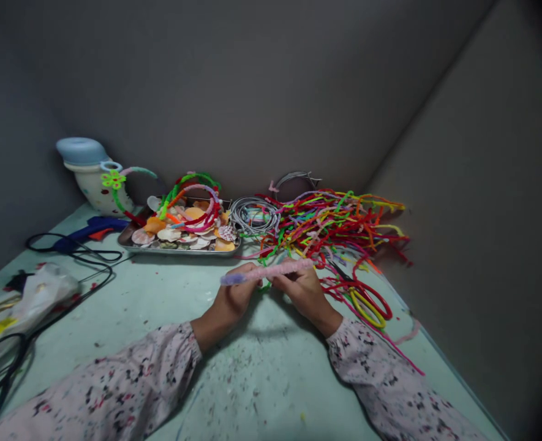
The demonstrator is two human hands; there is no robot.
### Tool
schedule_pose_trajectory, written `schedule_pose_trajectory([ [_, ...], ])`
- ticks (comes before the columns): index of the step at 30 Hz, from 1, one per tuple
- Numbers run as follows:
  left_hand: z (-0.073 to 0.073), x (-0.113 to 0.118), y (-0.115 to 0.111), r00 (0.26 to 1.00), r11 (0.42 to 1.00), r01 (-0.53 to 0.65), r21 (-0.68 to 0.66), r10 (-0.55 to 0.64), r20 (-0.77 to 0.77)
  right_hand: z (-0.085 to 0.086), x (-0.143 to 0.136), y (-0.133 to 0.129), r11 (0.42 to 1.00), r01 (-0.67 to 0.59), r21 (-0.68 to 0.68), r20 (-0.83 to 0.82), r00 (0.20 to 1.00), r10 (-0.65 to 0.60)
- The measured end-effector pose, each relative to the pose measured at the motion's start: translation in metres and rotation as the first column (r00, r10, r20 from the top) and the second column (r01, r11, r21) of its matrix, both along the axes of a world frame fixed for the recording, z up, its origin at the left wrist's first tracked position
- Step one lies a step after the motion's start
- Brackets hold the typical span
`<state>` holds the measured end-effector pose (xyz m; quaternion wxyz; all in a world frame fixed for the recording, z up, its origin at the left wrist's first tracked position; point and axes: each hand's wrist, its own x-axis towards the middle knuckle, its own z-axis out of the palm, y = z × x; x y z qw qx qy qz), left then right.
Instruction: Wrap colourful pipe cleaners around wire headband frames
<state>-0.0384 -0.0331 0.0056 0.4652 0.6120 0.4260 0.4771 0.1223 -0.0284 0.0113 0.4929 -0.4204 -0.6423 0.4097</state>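
A fuzzy strip (275, 269), pink with a purple left end, spans the tops of both hands above the table's middle. My left hand (237, 293) is closed round its left part, fingers curled. Opposite it, my right hand (301, 289) pinches near the strip's right part, thumb toward the left. A bit of green fuzzy stem (264, 286) shows between the hands; its link to the strip cannot be made out. Behind the hands, a heap of coloured pipe cleaners (335, 220) lies beside a coil of grey wire (253, 215).
A metal tray (179, 250) holds shells and fuzzy rings. Left of it are a blue glue gun (84, 233), black cable (84, 294), a blue-lidded container (98, 184) and a plastic bag (45, 291). Scissors with red and yellow handles (367, 303) lie at right.
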Motion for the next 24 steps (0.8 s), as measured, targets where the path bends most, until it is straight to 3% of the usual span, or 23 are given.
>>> schedule_pose_trajectory([
  [9,-0.0066,-0.0015,0.0028,1.000,1.000,0.009,0.029,-0.009,0.026,0.0055,-0.0069,-0.0034,0.998,0.045,-0.031,0.009,0.999,-0.045],
  [17,-0.0078,0.0011,0.0033,0.997,1.000,0.011,-0.028,-0.009,0.073,0.0049,-0.0060,-0.0033,0.992,0.093,0.088,0.177,0.978,-0.107],
  [24,-0.0083,0.0014,0.0020,0.998,1.000,0.015,-0.027,-0.013,0.056,0.0071,-0.0053,-0.0063,0.997,0.064,-0.049,0.063,0.996,-0.061],
])
